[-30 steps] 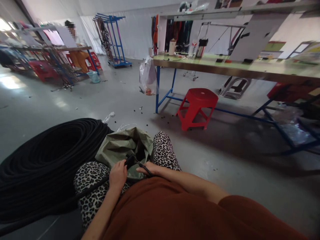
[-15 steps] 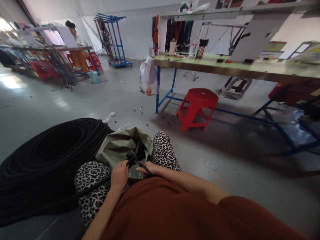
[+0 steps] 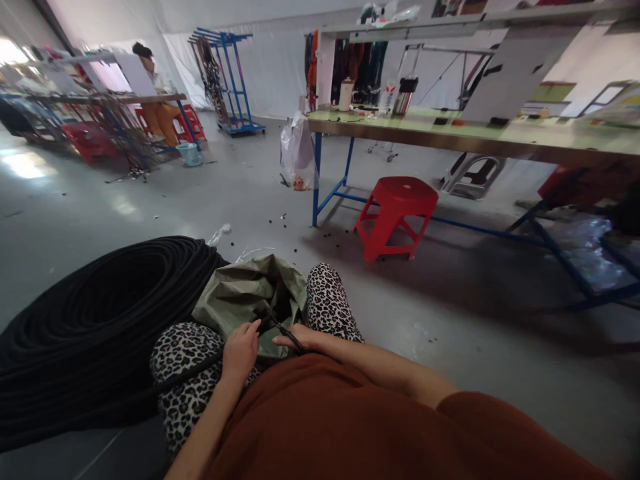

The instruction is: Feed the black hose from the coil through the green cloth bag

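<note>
I sit on the floor with leopard-print trousers (image 3: 330, 300) on my legs. My left hand (image 3: 240, 350) is closed around a black cord (image 3: 187, 375) that runs off to a big coil of black cord (image 3: 85, 320) on my left. My right hand (image 3: 300, 337) pinches a thin black cord end (image 3: 285, 330) just beside the left hand. Both hands rest over an open olive-green bag (image 3: 240, 297) that lies between my knees. What is inside the bag is hidden.
A red plastic stool (image 3: 395, 213) stands ahead under a long blue-legged workbench (image 3: 450, 137). A plastic bag (image 3: 297, 153) hangs at the bench corner. Far left, a person (image 3: 155, 100) sits at another table near red stools and a blue rack (image 3: 227, 80).
My left hand has slipped slightly down along the cord. The small black piece seen above its fingers a second ago is mostly out of sight. The view shifted a little.
</note>
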A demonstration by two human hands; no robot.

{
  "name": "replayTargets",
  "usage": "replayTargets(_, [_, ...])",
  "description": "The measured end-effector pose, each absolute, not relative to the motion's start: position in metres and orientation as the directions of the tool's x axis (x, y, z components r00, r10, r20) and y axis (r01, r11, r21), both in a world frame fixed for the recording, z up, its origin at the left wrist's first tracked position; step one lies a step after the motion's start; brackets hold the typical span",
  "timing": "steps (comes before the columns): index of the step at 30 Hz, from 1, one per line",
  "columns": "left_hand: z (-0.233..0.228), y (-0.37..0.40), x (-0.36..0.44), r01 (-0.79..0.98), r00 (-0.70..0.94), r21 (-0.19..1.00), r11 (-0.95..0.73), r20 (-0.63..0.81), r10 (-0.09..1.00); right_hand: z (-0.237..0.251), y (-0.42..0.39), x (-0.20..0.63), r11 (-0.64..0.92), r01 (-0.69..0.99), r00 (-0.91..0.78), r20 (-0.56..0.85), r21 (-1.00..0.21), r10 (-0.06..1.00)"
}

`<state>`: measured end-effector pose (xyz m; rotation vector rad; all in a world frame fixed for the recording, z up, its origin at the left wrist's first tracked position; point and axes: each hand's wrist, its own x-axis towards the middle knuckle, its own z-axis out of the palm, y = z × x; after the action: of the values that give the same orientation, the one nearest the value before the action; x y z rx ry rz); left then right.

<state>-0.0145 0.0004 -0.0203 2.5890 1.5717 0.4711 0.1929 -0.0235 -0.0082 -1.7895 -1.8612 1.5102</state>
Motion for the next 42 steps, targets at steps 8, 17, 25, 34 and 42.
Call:
replayTargets(8, [-0.024, 0.001, -0.016, 0.838, 0.447, 0.251, -0.484, 0.19, 0.874, -0.014, -0.025, 0.191, -0.306, 0.645, -0.183, -0.53, -0.7, 0.828])
replayTargets(17, [-0.026, 0.001, -0.017, 0.849, 0.439, 0.244, -0.469, 0.167, 0.883, -0.031, -0.024, 0.188, -0.247, 0.69, -0.131, -0.454, -0.68, 0.881])
replayTargets(25, [-0.017, -0.001, -0.015, 0.877, 0.441, 0.149, -0.456, 0.122, 0.889, -0.037, -0.019, 0.188, -0.18, 0.776, -0.149, -0.452, -0.605, 0.879])
replayTargets(34, [-0.01, -0.003, -0.02, 0.91, 0.403, 0.069, -0.408, 0.08, 0.912, -0.032, -0.019, 0.185, -0.18, 0.819, -0.114, -0.462, -0.545, 0.88])
replayTargets(42, [-0.006, -0.004, -0.017, 0.926, 0.37, 0.052, -0.374, 0.075, 0.926, -0.035, -0.019, 0.185, -0.161, 0.834, -0.125, -0.465, -0.528, 0.876])
